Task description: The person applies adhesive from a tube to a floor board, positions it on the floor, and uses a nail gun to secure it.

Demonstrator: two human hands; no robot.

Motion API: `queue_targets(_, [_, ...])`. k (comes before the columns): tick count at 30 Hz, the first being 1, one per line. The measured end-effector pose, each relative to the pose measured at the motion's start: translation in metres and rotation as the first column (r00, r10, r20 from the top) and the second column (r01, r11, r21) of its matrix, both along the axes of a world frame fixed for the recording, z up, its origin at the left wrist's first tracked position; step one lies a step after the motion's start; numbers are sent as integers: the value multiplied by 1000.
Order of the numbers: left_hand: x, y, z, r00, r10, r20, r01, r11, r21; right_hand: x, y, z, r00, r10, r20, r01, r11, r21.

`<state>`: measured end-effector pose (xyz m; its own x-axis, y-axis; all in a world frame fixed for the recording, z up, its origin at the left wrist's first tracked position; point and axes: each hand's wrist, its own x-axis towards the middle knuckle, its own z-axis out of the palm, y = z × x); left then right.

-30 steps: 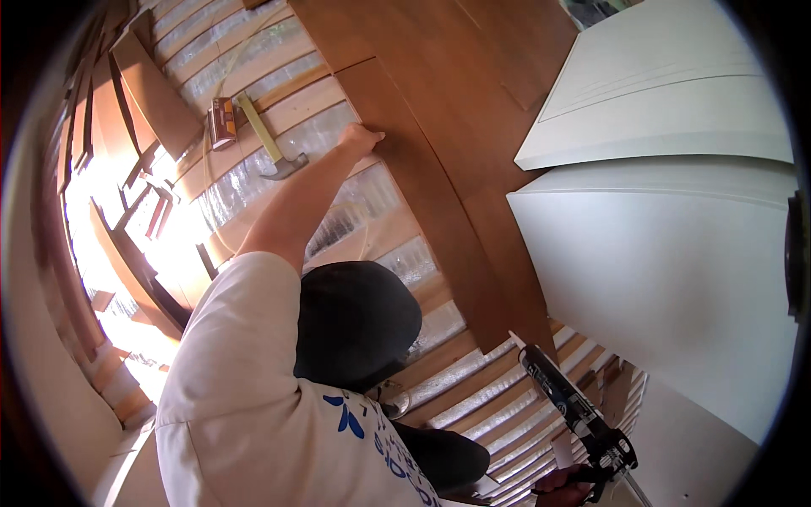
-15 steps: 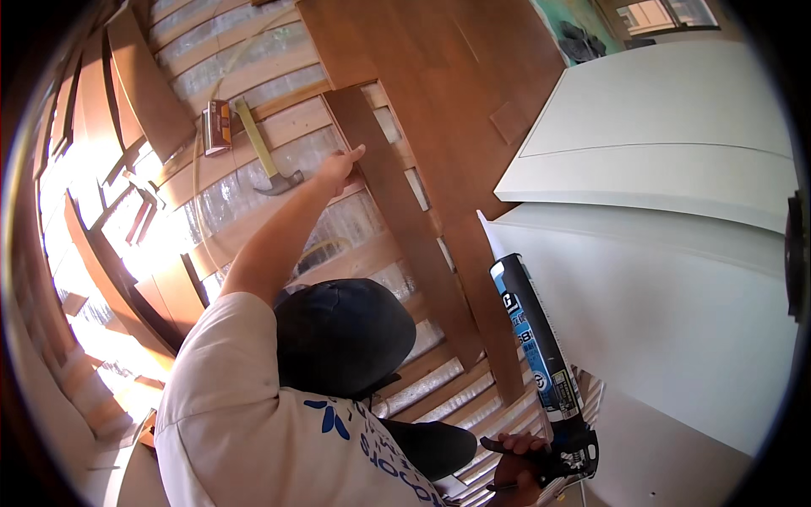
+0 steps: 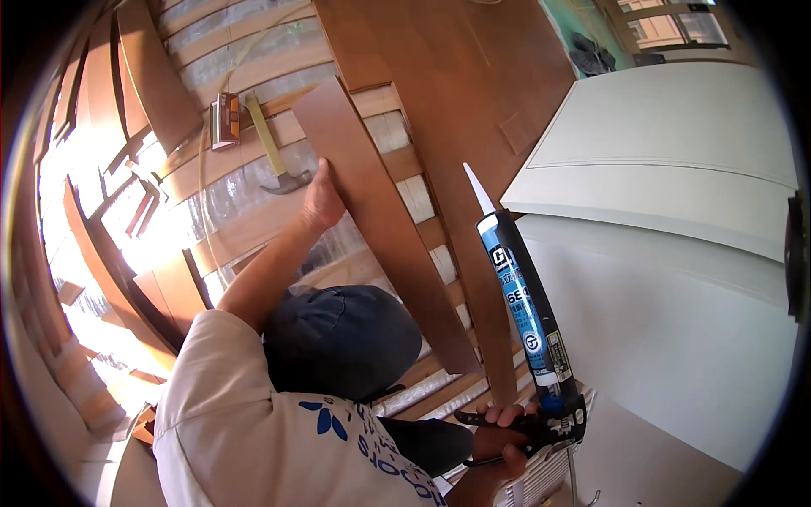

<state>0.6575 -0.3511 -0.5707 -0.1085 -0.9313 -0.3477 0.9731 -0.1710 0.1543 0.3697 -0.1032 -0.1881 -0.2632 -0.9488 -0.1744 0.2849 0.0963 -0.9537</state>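
My left hand (image 3: 324,201) grips the left edge of a long brown floorboard (image 3: 384,228), thumb along the edge and fingers hidden beneath. The board lies slanted over the joists, tilted, with a gap between it and the laid boards on its right. In my right hand (image 3: 504,427), fingers wrapped round the handle, is a black caulking gun (image 3: 564,422). It carries a blue and black sealant cartridge (image 3: 525,308), whose white nozzle (image 3: 480,188) points up and away from me over the laid floor (image 3: 456,101).
A claw hammer (image 3: 272,148) with a yellow handle lies on the joists beside a small red-brown box (image 3: 225,121). Loose boards (image 3: 152,76) are scattered at left. White cabinets (image 3: 659,139) stand at right. Silvery sheeting (image 3: 211,198) shows between the wooden joists.
My left hand has shifted the board leftward and tilted it, widening the gap to the laid floor. My right hand has raised the caulking gun up and slightly left.
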Motion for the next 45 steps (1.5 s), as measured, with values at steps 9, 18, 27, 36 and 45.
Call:
queue_targets(9, [-21, -7, 56, 969, -145, 198, 164, 983, -81, 8, -25, 8, 963, 195, 189, -176, 978, -114])
queue_targets(18, [-27, -10, 78, 965, -213, 152, 232, 966, -116, 21, -50, -4, 917, 387, 90, -369, 913, -172])
queue_targets(27, [-29, -12, 84, 975, -181, 125, 198, 970, -138, 44, -63, -33, 883, 454, 120, -422, 879, -222])
queue_targets(36, [-31, -13, 77, 970, -198, 143, 214, 970, -112, 51, -77, -35, 833, 553, -9, -541, 811, -221])
queue_targets(45, [-33, -20, 61, 974, -199, 108, 216, 961, -174, 51, -56, -42, 914, 404, -19, -405, 911, -75])
